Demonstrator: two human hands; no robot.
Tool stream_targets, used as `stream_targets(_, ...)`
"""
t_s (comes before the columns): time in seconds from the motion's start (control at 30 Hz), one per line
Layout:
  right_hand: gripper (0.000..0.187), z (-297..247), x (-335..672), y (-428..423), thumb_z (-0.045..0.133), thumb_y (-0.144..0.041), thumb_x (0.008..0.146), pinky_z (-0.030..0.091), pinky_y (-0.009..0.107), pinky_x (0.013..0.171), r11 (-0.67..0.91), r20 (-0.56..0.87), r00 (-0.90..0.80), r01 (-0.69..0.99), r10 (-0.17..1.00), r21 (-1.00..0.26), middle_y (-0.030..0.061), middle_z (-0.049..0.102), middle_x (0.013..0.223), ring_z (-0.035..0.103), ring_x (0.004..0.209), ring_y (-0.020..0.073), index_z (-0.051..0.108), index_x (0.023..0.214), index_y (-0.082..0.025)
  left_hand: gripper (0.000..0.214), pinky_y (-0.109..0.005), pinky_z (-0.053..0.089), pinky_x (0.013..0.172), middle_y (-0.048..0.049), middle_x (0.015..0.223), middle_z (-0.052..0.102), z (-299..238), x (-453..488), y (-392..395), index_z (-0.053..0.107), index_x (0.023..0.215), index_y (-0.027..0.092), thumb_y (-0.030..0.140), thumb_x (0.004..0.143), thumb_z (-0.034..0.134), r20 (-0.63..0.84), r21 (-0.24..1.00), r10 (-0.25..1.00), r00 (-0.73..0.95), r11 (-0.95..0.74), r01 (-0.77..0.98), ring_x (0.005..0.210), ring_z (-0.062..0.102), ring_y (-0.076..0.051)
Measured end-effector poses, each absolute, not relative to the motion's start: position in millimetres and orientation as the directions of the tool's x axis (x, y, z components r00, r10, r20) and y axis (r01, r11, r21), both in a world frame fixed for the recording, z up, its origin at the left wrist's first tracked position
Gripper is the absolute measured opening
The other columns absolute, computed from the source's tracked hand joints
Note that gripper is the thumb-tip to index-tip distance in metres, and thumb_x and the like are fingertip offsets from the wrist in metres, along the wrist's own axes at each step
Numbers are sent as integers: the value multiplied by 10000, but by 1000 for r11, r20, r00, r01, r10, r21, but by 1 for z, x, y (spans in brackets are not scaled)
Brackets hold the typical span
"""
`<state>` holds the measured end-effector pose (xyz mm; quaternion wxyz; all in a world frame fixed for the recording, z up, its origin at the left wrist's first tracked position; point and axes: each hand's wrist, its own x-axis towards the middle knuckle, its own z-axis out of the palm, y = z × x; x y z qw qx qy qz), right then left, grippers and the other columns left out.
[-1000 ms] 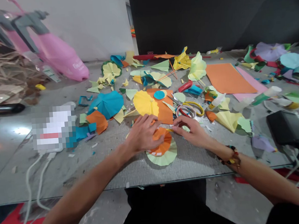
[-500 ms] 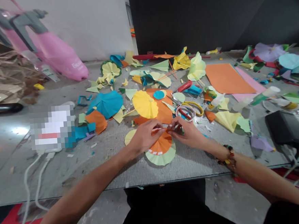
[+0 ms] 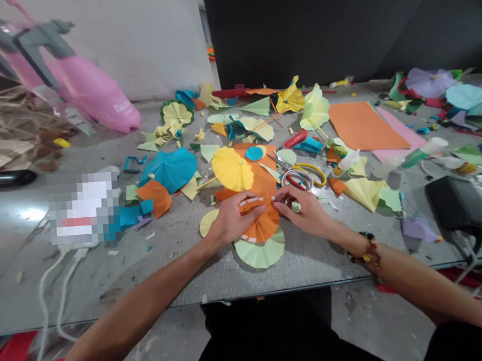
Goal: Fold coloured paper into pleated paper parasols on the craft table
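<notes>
An orange pleated paper disc [image 3: 264,225] carries small white pieces along its rim, perhaps tape. My left hand [image 3: 236,216] grips its left side, thumb on top of the folds. At the disc's upper right edge, my right hand [image 3: 303,209] pinches a small white piece [image 3: 273,198] between thumb and fingertips. Beneath the orange disc lies a pale green pleated disc [image 3: 262,253], partly covered. A pale yellow round paper [image 3: 208,224] sits left of my left hand. Just beyond my right hand are scissors [image 3: 312,173] and a roll of tape [image 3: 294,181].
A yellow pleated disc [image 3: 232,169] and a blue one [image 3: 170,171] lie farther back among paper scraps. Orange sheets [image 3: 367,126] are at the right, with glue bottles [image 3: 424,152] and a black adapter [image 3: 462,206]. Pink spray bottles [image 3: 98,94] stand back left.
The orange disc has tipped up and turned in my hands, so white pieces on its upper rim now show. My right fingers have shifted slightly down the edge.
</notes>
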<state>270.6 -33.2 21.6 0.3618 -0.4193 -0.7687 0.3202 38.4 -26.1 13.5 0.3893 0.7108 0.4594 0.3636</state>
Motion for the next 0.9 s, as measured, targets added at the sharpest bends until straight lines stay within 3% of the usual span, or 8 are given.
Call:
stream_targets(0.43,174,16,266,-34,454,-327,1075,471,326,658,641,413,-490,564,768,-521,74,673,892,624,767,195,574,994,-229,272,-308,572,824,-36,1004,799,16,42,-28,769,1007,209,454,949,667,116,896,912,395,-268,355,934,748,-233)
stream_targets(0.9,124,14,264,-35,493,-260,1045,453,312,655,634,389,-501,613,773,-471,58,664,857,609,739,186,568,954,-221,264,-308,581,872,-23,1075,806,16,45,-30,784,1047,237,451,946,667,114,884,910,398,-275,377,993,759,-238)
